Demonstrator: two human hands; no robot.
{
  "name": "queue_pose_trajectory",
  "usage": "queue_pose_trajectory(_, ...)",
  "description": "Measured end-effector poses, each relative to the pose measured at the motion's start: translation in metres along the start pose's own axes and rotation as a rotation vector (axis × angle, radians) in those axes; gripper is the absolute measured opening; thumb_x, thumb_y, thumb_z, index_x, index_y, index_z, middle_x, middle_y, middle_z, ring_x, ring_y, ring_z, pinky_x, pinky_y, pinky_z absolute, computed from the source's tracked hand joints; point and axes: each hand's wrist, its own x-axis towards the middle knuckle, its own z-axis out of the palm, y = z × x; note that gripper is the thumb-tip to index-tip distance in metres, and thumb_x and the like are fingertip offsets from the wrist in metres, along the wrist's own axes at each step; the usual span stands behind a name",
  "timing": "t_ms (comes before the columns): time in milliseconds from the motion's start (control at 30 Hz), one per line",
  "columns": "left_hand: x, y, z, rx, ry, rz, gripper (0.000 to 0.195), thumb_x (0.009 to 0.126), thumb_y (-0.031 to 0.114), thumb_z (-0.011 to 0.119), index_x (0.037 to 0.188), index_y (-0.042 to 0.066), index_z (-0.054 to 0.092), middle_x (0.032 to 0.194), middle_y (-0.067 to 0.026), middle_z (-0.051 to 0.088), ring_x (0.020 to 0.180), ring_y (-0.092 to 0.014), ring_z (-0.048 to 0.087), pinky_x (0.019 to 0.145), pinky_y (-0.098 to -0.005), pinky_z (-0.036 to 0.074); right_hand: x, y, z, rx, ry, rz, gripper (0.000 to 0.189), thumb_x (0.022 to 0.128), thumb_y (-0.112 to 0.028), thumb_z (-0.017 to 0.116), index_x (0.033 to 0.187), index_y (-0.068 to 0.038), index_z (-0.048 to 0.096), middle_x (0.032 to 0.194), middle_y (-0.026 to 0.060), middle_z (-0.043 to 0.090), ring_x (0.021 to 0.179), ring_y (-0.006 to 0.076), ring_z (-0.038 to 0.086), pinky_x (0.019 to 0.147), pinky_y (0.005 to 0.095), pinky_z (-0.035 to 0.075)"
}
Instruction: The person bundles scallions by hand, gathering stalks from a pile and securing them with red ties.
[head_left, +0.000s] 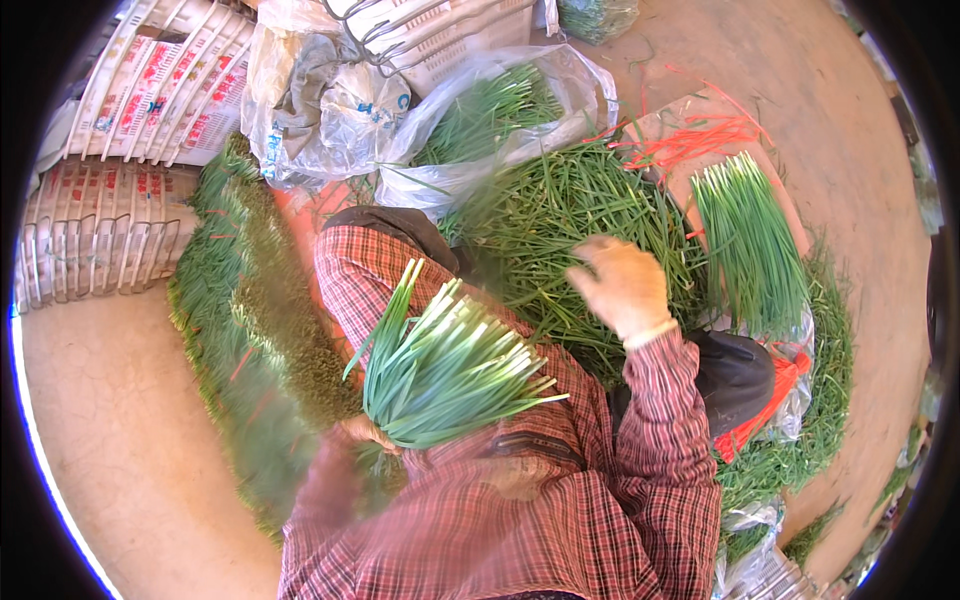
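Against my lap, my left hand (373, 433) grips a thick bunch of garlic chives (442, 375), its pale cut ends fanned upward and to the right. A few stalks splay apart at its left side. My right hand (626, 289), gloved and blurred, is raised with nothing visible in it and its thumb apart from the fingers. Beneath it spreads a heap of loose green leaves (555, 217). Right of that hand, another bunch of chives (750, 240) rests on a board (780, 180), white ends toward the top.
Red ties (697, 142) lie at the board's far end. Tied bundles of chives (232, 330) form a long row on my left. Behind are a clear plastic bag (577, 82) holding chives, crumpled plastic (337, 112) and white crates (172, 82). Leaf scraps (829, 360) cover floor at right.
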Motion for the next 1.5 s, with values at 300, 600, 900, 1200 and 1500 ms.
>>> queue_pose_trajectory(300,0.005,-0.002,0.002,0.018,-0.026,0.005,0.049,0.077,0.002,0.089,0.120,0.003,0.067,0.094,-0.0072,0.072,0.079,-0.017,0.068,0.066,-0.0308,0.057,0.001,-0.047,0.003,0.405,-0.445,-0.258,0.033,0.091,-0.040,0.065,0.107,-0.013,0.077,0.100,0.0113,0.075,0.097,0.0326,0.070,0.084,0.0409,0.055)
queue_pose_trajectory(600,-0.003,-0.010,-0.001,0.013,-0.017,0.025,0.049,0.077,0.002,0.089,0.121,0.003,0.067,0.095,-0.0071,0.072,0.079,-0.017,0.068,0.066,-0.0308,0.057,0.008,-0.021,0.009,0.277,-0.302,-0.242,0.030,0.092,-0.040,0.062,0.099,-0.013,0.075,0.098,0.0096,0.075,0.093,0.0304,0.071,0.082,0.0416,0.057)
queue_pose_trajectory(900,-0.007,0.014,0.020,-0.001,0.031,0.059,0.071,0.076,-0.004,0.088,0.138,0.006,0.056,0.107,-0.0066,0.069,0.088,-0.017,0.067,0.071,-0.0313,0.059,0.009,0.010,-0.009,0.009,-0.115,0.064,0.038,0.095,-0.041,0.061,0.116,-0.011,0.071,0.115,0.0133,0.071,0.101,0.0336,0.069,0.087,0.0447,0.054)
queue_pose_trajectory(1200,-0.009,0.019,0.012,0.040,0.013,-0.004,0.093,0.072,-0.007,0.088,0.152,0.011,0.044,0.121,-0.0110,0.070,0.090,-0.020,0.070,0.068,-0.0327,0.061,0.027,-0.050,-0.006,0.408,0.070,-0.327,0.033,0.095,-0.038,0.066,0.105,-0.008,0.076,0.103,0.0112,0.074,0.098,0.0322,0.069,0.087,0.0400,0.054)
queue_pose_trajectory(1500,-0.026,0.034,0.028,0.105,0.090,-0.135,0.087,0.073,-0.003,0.089,0.149,0.009,0.049,0.123,-0.0092,0.070,0.098,-0.021,0.071,0.079,-0.0350,0.063,0.050,-0.095,-0.005,0.190,-0.236,-0.499,0.044,0.090,-0.049,0.064,0.104,-0.010,0.079,0.106,0.0117,0.075,0.103,0.0337,0.068,0.090,0.0447,0.054)
